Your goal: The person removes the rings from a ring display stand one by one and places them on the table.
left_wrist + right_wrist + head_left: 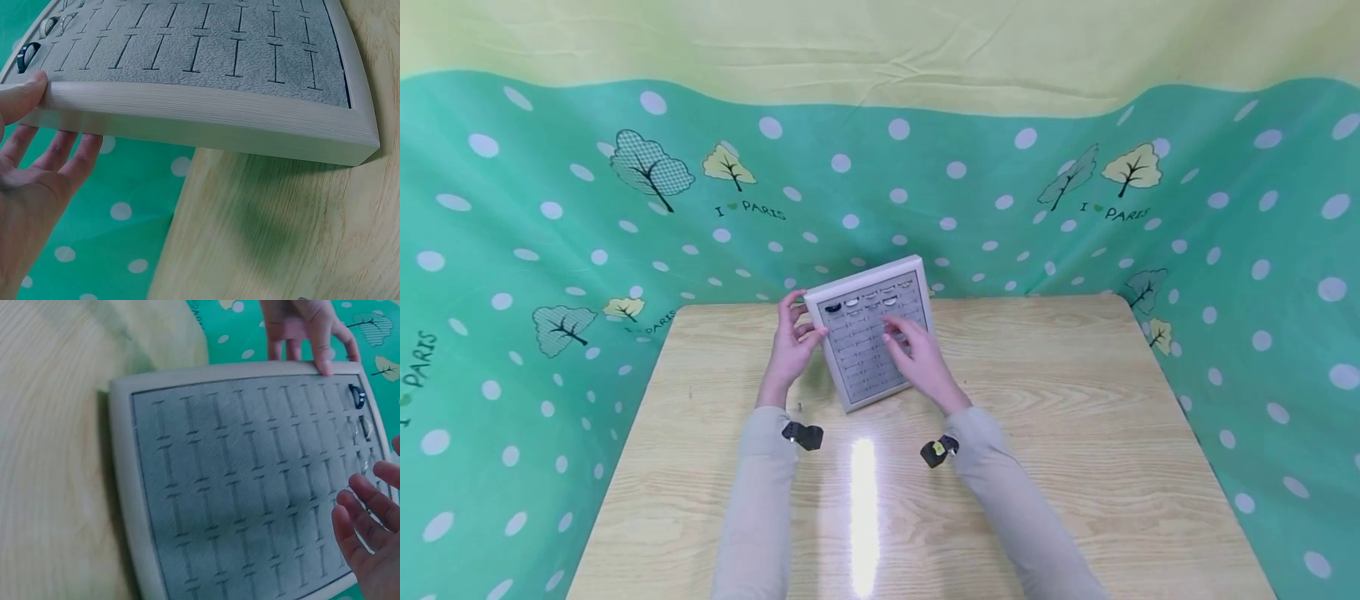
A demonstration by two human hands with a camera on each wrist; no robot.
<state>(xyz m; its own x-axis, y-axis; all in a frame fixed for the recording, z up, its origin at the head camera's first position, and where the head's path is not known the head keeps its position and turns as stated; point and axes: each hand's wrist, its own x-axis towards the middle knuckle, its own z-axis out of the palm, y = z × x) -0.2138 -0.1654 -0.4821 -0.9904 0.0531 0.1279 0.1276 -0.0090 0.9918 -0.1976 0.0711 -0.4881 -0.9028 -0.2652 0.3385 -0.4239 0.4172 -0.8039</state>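
A ring tray (867, 354) with a pale frame and grey slotted padding stands tilted on the table, its lower edge on the wood. Several rings sit in its top rows, among them a black ring (26, 57) at the upper left corner and a silver ring (365, 428) beside it. My left hand (792, 346) grips the tray's left side near the top, thumb on the front and fingers behind. Over the padding, just below the rings, my right hand (919, 354) has its fingers loosely bent and spread, with nothing visible between them.
The tray is near the back edge of a light wooden table (1060, 400). Green dotted cloth (955, 192) hangs behind and along both sides. Black straps with small devices (803, 435) are on both wrists.
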